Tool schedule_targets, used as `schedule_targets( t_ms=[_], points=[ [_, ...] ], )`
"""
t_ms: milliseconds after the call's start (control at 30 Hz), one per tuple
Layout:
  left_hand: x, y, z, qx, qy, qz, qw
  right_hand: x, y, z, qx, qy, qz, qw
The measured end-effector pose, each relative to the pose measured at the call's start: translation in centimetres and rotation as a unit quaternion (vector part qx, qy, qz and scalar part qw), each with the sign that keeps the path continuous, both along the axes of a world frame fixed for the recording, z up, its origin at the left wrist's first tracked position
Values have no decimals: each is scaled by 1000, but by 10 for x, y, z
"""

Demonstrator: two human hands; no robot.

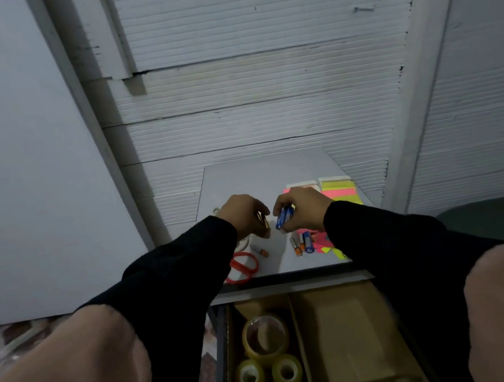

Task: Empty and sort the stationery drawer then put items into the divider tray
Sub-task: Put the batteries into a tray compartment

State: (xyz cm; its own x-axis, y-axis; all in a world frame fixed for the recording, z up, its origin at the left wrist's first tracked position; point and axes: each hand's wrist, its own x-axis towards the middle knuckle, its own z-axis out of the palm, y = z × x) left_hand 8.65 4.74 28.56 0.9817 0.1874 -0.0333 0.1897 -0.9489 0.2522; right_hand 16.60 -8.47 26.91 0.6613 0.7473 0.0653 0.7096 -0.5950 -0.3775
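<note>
The right hand [304, 207] gripped blue batteries [283, 217] above the desk [261, 176]; the left hand [243, 216] curled, contents unclear. Tape rolls [265, 336] filled the tray [347, 333] at 6 o'clock. Labels unreadable.

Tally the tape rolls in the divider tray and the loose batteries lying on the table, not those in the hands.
Tape rolls in the divider tray: 3, one large and two small.
Loose batteries on the table: 4, one by the scissors and three nearer the right hand.
Total: 7
</note>
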Motion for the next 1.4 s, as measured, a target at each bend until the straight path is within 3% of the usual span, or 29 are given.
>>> schedule_targets(
  t_ms=[500, 767, 1000, 1400],
  points=[
    [-141, -31, -12, 14, 32, -7, 999, -134, -27, 0, -67, 1, 65, 996],
    [-195, -32, -55, -2, 69, 3, 998, -191, -25, -59, -119, 65, 96, 986],
    [-223, -13, -74, -21, 95, 28, 995, -227, -30, -120, -80, 158, 77, 981],
    [-257, 22, -110, -32, 125, 75, 989, -238, 2, -187, -191, 98, 72, 974]
  ],
)
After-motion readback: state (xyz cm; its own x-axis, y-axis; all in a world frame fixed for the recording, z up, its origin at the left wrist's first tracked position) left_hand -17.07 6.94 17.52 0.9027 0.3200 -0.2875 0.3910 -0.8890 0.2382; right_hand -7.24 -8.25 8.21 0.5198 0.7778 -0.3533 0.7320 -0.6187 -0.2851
